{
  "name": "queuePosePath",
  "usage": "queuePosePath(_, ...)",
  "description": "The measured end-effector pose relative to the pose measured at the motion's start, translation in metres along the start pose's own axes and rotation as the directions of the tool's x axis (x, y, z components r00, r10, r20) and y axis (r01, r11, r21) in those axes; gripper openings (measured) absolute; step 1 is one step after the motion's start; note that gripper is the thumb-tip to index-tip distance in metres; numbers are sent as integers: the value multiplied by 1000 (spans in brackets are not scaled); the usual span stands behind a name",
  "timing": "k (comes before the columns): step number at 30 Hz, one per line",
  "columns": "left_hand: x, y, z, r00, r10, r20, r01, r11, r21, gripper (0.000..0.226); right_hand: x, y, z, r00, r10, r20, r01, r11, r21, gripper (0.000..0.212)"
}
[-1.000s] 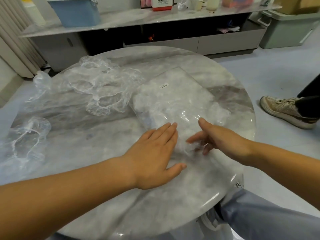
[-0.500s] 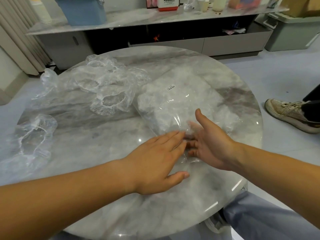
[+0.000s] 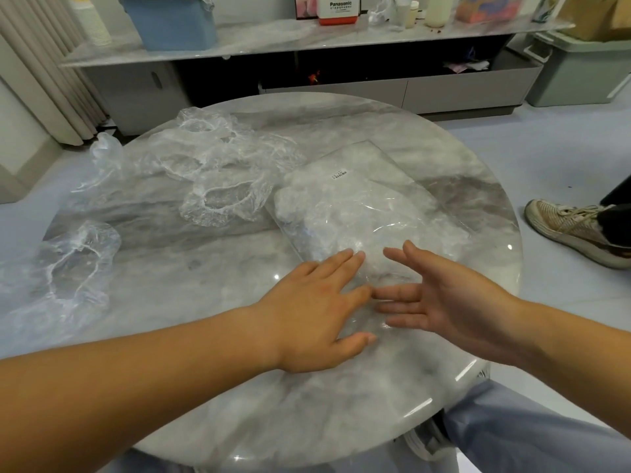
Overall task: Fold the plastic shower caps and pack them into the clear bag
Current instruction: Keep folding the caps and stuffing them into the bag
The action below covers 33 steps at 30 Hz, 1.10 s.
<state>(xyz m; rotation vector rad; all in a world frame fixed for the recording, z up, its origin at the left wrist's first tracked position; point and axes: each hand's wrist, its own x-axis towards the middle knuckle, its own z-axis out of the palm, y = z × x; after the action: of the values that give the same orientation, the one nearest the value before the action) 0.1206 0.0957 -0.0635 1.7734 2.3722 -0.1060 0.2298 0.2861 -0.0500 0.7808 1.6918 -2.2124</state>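
A clear bag (image 3: pixel 362 206) with a small white label lies flat on the round marble table (image 3: pixel 211 387), with folded plastic inside it. My left hand (image 3: pixel 321 308) lies flat, palm down, on the bag's near end. My right hand (image 3: pixel 440 298) is beside it, on edge with straight fingers at the bag's near opening; the fingertips of both hands almost meet. A pile of loose clear shower caps (image 3: pixel 218 172) sits at the table's far left. One more shower cap (image 3: pixel 65 268) lies at the left edge.
Behind the table runs a low cabinet (image 3: pixel 444 87) with a blue bin (image 3: pixel 170 22), a Panasonic box and bottles on top. A green lidded bin (image 3: pixel 580 70) stands at far right. Another person's shoe (image 3: pixel 573 230) is on the floor to the right.
My right hand has turned from palm down to on edge with its fingers stretched toward my left hand. My left hand has stayed flat on the bag. The camera has tilted slightly.
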Motion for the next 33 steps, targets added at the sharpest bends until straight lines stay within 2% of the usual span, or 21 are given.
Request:
queuePosePath(3,-5,-5,0,999,25,-24,-26,999,-21,72,-10,-8,-4,995,-27,-94,1,965,-263,48)
queuePosePath(6,-15,-12,-3,996,55,-69,-62,993,-97,67,-13,-17,10,990,-94,-108,40,905,-423,46)
queuePosePath(9,-28,-20,-1,998,46,-48,-53,984,-172,59,-6,-24,26,977,-173,-121,87,852,-516,48)
queuePosePath(13,-52,-40,4,998,-25,-54,18,991,-132,58,8,-41,48,944,-310,-115,188,790,-583,44)
queuePosePath(16,-74,-66,1,978,-205,-38,200,974,-106,69,22,-50,76,925,-379,-3,283,696,-660,38)
queuePosePath(18,-93,-86,1,933,-359,-36,351,926,-138,77,35,-52,100,915,-386,119,344,592,-728,37)
queuePosePath(20,-115,-107,4,856,-515,-50,497,845,-199,76,48,-50,124,900,-357,251,401,447,-800,45)
queuePosePath(22,-139,-124,10,771,-635,-43,613,759,-221,61,61,-46,148,886,-318,337,436,322,-841,51)
queuePosePath(25,-171,-145,20,654,-756,-19,741,646,-184,53,81,-33,175,879,-236,414,464,229,-856,45)
queuePosePath(27,-185,-155,30,593,-804,52,801,581,-143,54,91,-25,187,879,-161,449,473,177,-863,38)
queuePosePath(30,-196,-165,46,577,-805,137,814,554,-172,49,103,-17,199,859,-123,497,511,128,-850,39)
queuePosePath(33,-200,-167,58,656,-745,122,745,612,-264,51,112,-15,202,860,-148,489,509,165,-845,47)
